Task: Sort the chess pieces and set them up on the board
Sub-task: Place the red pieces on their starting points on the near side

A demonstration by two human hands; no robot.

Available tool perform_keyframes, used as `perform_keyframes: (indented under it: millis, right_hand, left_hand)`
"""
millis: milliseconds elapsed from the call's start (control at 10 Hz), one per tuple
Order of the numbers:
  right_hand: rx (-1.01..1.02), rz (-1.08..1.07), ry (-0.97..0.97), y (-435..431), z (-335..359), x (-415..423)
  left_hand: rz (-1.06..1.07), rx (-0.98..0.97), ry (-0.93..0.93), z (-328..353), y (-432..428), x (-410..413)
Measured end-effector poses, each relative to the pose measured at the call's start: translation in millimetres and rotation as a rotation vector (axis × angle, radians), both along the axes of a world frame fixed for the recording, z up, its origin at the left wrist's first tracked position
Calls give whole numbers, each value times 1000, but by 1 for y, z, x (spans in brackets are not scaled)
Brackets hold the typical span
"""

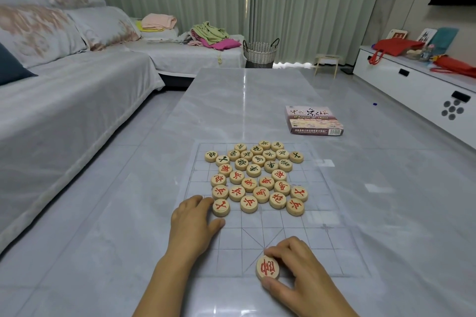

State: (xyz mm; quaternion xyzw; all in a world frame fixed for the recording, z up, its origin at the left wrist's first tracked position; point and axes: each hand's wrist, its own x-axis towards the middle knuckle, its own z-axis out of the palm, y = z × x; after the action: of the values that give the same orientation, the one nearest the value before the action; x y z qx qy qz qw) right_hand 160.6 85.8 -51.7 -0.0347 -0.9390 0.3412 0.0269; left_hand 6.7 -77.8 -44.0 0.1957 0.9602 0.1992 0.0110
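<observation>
Right hand pinches red-marked xiangqi disc on board. Left hand, fingers relaxed, touches corner disc of pile just ahead.

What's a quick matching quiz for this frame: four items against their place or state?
Items:
1. left hand
2. right hand
3. chess box
4. black-lettered pieces

Place or state:
A. make up the far half of the pile
B. pinches a red-lettered piece at the near edge of the board
C. lies on the table beyond the board, to the right
D. rests against the near-left red piece of the pile

Pairs: 1-D, 2-B, 3-C, 4-A
</observation>
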Motion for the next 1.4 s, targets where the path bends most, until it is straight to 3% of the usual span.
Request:
perform_keyframes:
  millis: [200, 300, 400, 600, 900, 1100, 1200, 1400]
  right_hand:
    - [-237, -241, 106, 21, 11, -13]
    - [-56, -354, 183, 55, 16, -41]
    - [75, -349, 65, 86, 21, -69]
    - [95, -191, -216, 107, 29, -87]
    - [103, -355, -200, 110, 30, -62]
    - [-30, -142, -110, 69, 33, -5]
    - [27, 12, -89, 50, 28, 10]
    - [84, 26, -74, 43, 18, 16]
  left_hand:
    - [10, 4, 6, 0, 2, 0]
    - [18, 2, 1, 1, 3, -1]
    - [28, 15, -3, 2, 4, -1]
    - [44, 27, 16, 1, 7, -1]
    - [78, 80, 3, 4, 6, 5]
    - [34, 61, 49, 17, -1, 31]
    - [37, 67, 58, 16, -6, 58]
    - [38, 118, -15, 0, -15, 86]
